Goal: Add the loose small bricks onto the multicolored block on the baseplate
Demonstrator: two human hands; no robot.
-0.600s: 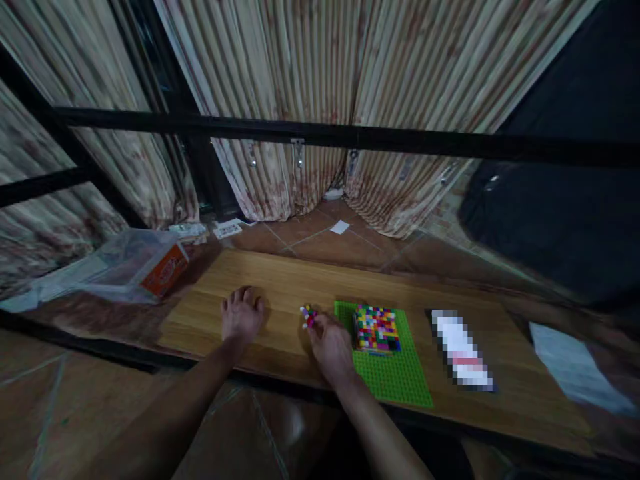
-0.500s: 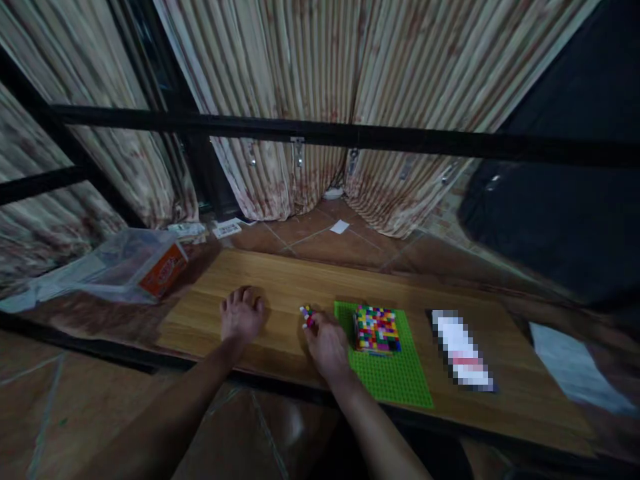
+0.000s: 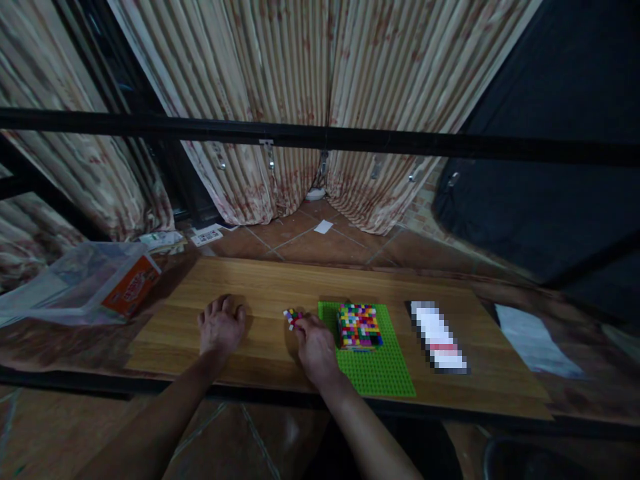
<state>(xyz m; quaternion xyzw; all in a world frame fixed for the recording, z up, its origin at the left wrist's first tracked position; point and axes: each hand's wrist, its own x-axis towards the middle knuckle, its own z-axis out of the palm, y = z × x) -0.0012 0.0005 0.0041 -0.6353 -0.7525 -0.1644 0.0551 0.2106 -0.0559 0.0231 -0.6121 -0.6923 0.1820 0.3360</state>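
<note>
My left hand [image 3: 221, 327] rests palm down on the wooden tabletop, its fingers apart and nothing in it. Further right, my right hand [image 3: 317, 345] has its thumb and fingertips closed together at a small heap of colourful building bricks [image 3: 290, 317]. The fingers partly cover the brick in their pinch. Just beyond that hand lies a green studded baseplate [image 3: 385, 377]. A many-coloured block built of small bricks [image 3: 359, 325] stands on the upper part of the baseplate.
A blurred-out flat item [image 3: 439, 339] lies right of the baseplate on the wooden table [image 3: 270, 280]. A clear plastic box with an orange label [image 3: 131, 288] sits left of the table. White paper [image 3: 537, 341] lies to the right. A dark bar [image 3: 300, 135] crosses before striped curtains.
The camera view has shifted, so the table and its things appear further left. Both hands stay in nearly the same places on the table, my right hand still at the brick heap.
</note>
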